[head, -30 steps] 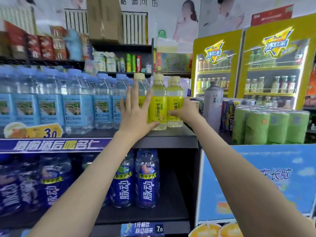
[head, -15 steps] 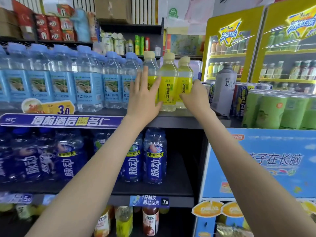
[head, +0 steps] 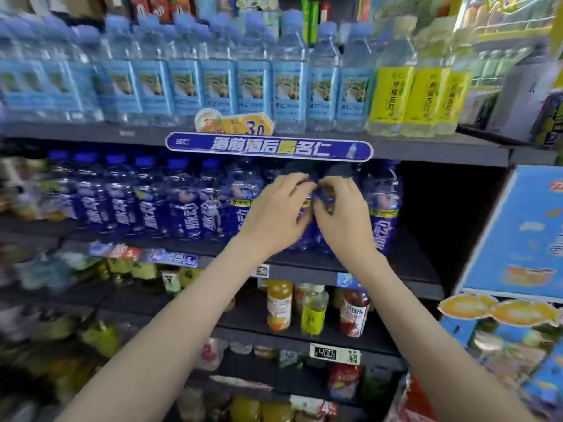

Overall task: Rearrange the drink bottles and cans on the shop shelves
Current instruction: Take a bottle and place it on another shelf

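Both hands are down on the second shelf among the dark blue drink bottles (head: 185, 205). My left hand (head: 275, 213) curls round one blue bottle (head: 304, 226) from the left. My right hand (head: 342, 214) grips a neighbouring blue bottle (head: 323, 239) from the right; their fingertips almost meet. Most of both bottles is hidden behind the hands. Another blue bottle (head: 384, 205) stands just right of my right hand. On the top shelf, three yellow lemon soda bottles (head: 426, 99) stand at the right end of a row of light blue water bottles (head: 219, 83).
Right of the blue bottles the second shelf (head: 426, 269) is dark and bare. Juice bottles (head: 313, 309) stand on the shelf below. A blue cardboard display (head: 524, 233) sits at the right. A price tag sign (head: 268, 147) hangs on the top shelf edge.
Both hands left the yellow bottles on the top shelf and dropped to the second shelf, where they now grip blue bottles. The view has swung left and down.
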{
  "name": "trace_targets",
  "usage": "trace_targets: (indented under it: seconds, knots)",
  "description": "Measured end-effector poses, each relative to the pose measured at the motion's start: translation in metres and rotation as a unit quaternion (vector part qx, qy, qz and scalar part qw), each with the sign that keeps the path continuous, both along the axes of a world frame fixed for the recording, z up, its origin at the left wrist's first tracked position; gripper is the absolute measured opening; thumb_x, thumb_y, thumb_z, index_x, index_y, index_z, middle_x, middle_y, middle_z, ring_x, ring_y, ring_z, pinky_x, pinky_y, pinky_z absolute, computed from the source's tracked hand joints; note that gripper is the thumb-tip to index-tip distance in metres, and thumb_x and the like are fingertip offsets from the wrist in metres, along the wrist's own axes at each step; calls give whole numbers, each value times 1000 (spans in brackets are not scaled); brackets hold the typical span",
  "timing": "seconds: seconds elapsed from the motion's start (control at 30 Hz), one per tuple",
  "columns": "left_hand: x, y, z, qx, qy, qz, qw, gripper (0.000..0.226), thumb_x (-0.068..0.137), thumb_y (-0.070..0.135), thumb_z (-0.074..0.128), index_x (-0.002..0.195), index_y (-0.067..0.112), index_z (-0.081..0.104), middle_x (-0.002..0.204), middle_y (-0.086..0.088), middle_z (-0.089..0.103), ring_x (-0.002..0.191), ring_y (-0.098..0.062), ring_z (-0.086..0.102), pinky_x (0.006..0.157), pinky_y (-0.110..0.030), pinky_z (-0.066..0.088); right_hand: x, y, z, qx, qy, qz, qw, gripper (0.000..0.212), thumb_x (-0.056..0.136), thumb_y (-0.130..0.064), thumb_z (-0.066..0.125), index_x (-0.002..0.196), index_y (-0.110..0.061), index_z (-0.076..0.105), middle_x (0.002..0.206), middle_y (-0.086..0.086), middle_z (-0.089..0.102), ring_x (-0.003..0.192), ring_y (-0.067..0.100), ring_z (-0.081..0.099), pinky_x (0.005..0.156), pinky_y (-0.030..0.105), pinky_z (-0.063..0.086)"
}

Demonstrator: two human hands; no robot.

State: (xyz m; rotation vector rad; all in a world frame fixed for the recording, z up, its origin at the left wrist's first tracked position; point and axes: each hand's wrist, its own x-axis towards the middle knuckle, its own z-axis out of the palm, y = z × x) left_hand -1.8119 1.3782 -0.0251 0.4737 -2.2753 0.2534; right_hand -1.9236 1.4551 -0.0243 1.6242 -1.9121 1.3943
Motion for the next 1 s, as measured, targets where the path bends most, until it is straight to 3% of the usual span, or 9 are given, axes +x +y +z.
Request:
trace_targets:
  seconds: [0.23,0.33,0.43,0.67,0.87,1.0]
  knots:
    - [152,-48,-52,129,-12,122,984,39,91,22,57,127,7,54,123,-10,55,113,-28,51,87,-37,44,135,-67,-41,69,-41,38,996,27,89,-7,58,115,-2,55,114,13,56,110,30,53,91,36,41]
    - [209,-73,-64,167,-7,157,973,40,92,24,54,129,8,51,125,-9,54,116,-27,49,89,-36,42,190,-98,-53,86,-52,69,992,28,88,-4,56,116,0,55,114,14,56,111,30,52,90,30,39]
    - [259,-101,-69,178,-1,188,966,41,93,24,53,130,8,49,124,-10,54,116,-28,48,90,-37,42,237,-133,-57,113,-47,98,988,31,90,-5,54,121,-3,53,119,12,55,115,25,49,89,25,36]
    - [377,-187,-81,185,37,272,943,41,94,25,51,132,10,47,124,-10,52,116,-28,46,88,-38,44,351,-241,-67,132,-40,166,976,31,91,-9,56,122,-6,52,120,12,53,115,26,48,90,33,39]
    - [477,-258,-95,207,-30,380,901,43,95,27,48,135,14,40,126,-6,49,117,-25,48,76,-34,44,462,-342,-77,159,-48,222,961,32,93,-16,55,124,-9,52,124,9,52,115,25,50,90,33,43]
    - [558,-300,-97,228,16,428,874,43,95,26,47,135,12,41,123,-7,51,114,-26,49,77,-33,44,542,-398,-81,175,-31,270,946,29,94,-19,54,122,-15,52,123,5,52,114,22,51,87,34,46]
